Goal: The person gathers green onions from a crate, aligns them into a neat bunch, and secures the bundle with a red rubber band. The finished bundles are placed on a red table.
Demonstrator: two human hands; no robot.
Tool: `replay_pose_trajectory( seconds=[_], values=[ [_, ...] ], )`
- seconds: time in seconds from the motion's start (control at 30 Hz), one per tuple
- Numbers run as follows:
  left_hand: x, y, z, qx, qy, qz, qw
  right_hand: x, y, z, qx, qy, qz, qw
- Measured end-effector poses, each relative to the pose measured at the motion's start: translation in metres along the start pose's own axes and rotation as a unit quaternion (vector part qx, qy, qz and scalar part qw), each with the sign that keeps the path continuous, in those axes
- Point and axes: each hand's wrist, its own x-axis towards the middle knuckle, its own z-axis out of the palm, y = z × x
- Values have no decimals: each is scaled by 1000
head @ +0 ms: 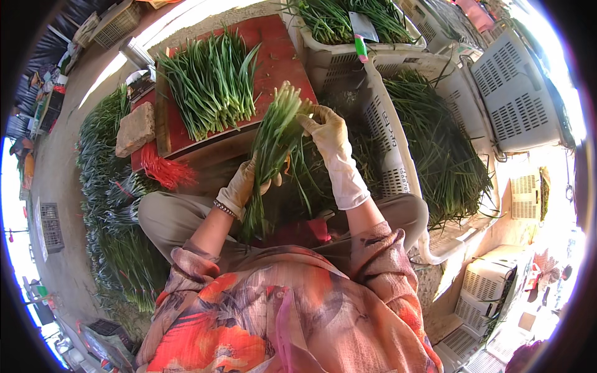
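A loose bunch of garlic chives (275,126) stands in front of me, pale stem ends up and green leaves hanging down. Wrapped around its lower part is my left hand (242,182), in a pale glove with a beaded bracelet at the wrist. My right hand (329,130), also gloved, pinches a few stalks at the bunch's right side, thumb against fingers; the exact grip is partly hidden. Beyond them, a pile of trimmed chives (214,84) lies on a red board (280,60), stem ends toward me.
A brick (135,129) and red ties (165,168) lie at the board's left corner. Bundled chives (107,200) cover the ground at left. On the right, a white crate (396,154) holds loose chives (433,144). A cleaver (364,28) rests on another filled crate (322,44).
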Motion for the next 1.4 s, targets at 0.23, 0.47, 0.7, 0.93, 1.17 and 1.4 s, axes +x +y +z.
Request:
replay_pose_trajectory(
  seconds=[0.23,0.47,0.7,0.93,1.17,1.4],
  values=[
    [5,-17,-11,-76,-13,7,997,-4,-19,0,203,-25,37,978],
    [-1,-9,-11,-77,-37,75,994,-14,-32,-18,158,-26,58,985],
    [12,-20,-20,-138,30,108,984,-21,-72,-47,129,51,0,990],
    [6,-4,-1,-194,-52,66,977,-15,-77,-56,103,14,32,994],
    [2,-3,-5,-53,30,97,993,0,-59,-43,-21,104,-227,968],
    [7,-9,-11,-123,77,113,983,-11,-75,-22,-4,-124,57,991]
  ],
)
